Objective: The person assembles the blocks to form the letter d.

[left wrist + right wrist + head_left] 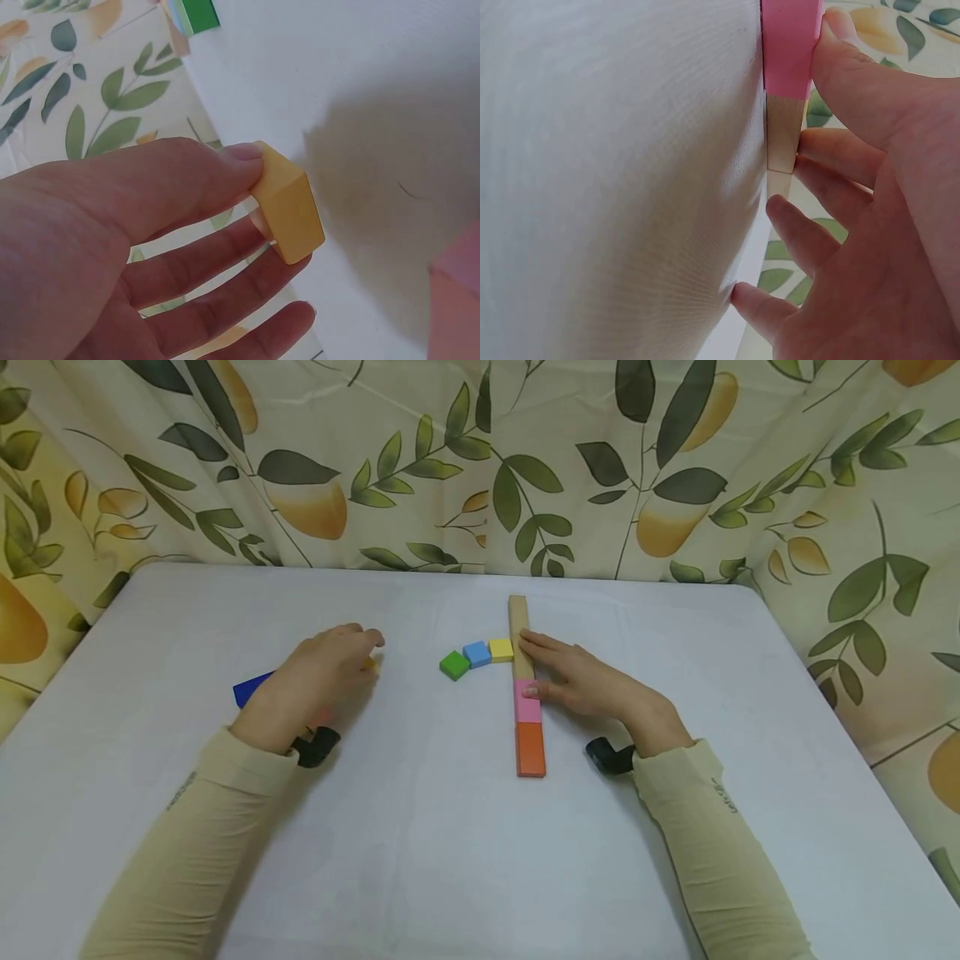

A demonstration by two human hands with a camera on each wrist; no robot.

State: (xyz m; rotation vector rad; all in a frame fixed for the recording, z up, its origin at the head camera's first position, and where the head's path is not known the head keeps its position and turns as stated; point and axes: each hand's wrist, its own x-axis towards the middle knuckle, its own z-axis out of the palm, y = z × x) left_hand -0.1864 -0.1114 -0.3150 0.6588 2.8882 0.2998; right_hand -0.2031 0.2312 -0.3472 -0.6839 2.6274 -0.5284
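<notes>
My left hand point(318, 672) is above the table at the left, pinching a small yellow-orange block point(294, 214) between thumb and fingers. Straight fingers of my right hand point(596, 685) lie along the right side of an upright row of blocks. The row has plain wooden blocks point(519, 617) at the far end, a pink block point(528, 711) and an orange block point(531, 752) at the near end. My right thumb touches the pink one. From the row's left side a yellow block point(500, 650), a light blue block point(477, 654) and a green block point(454, 666) run leftward.
A dark blue block point(249, 689) shows partly from behind my left hand. Pinkish blocks point(459, 311) lie below that hand. The white table point(420, 860) meets a leaf-patterned cloth point(450, 460) at its far edge.
</notes>
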